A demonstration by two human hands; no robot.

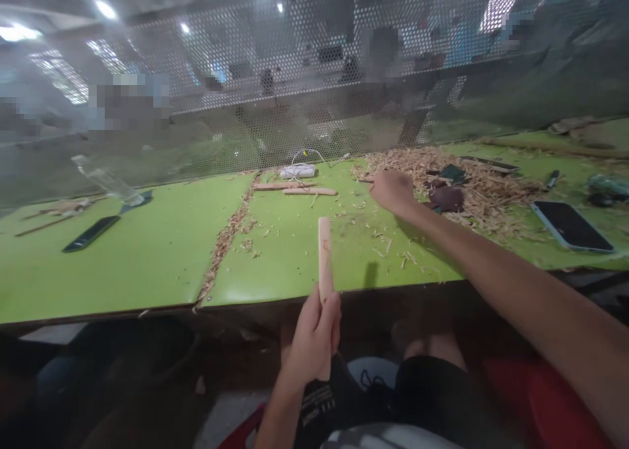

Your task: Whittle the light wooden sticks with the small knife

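Note:
My left hand is wrapped around a flat, pale wooden stick, holding it upright in front of the table's near edge. The stick's top end is rounded, and its lower end sticks out below my fist. My right hand reaches to the far side of the green table, at the left edge of a heap of wood shavings. Its fingers are closed, and a thin dark tip shows at their left; what it belongs to is hidden. Two more wooden strips lie to the left of that hand.
A white object with a cord rests near the perforated metal screen. To the right lie a phone and a dark reddish piece. On the left are a clear bottle and a dark flat object. Shavings fill the table seam.

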